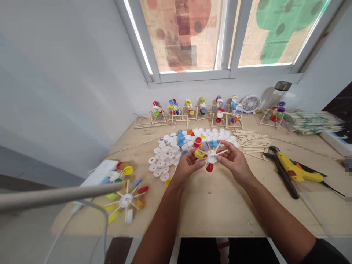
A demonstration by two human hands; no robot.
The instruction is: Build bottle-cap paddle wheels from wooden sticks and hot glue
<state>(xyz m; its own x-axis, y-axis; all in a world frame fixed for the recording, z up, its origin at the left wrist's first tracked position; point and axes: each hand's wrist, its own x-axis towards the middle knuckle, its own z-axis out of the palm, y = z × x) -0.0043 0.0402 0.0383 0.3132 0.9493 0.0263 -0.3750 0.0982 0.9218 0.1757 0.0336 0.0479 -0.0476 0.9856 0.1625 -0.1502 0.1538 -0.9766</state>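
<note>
Head view: wheel (pixel 212 158) right of and below frame centre, gripped at its left by the fingers of the left hand (pixel 186 169) and pinched at its right by those of the right hand (pixel 237 164); glue gun (pixel 295 169) at right.

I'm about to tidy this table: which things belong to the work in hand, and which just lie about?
Likely belongs:
spoked wheel in left hand and right hand
second wheel, lying left
loose caps
wooden sticks
yellow glue gun

Seemingly just about:
white fan
bottle
</note>
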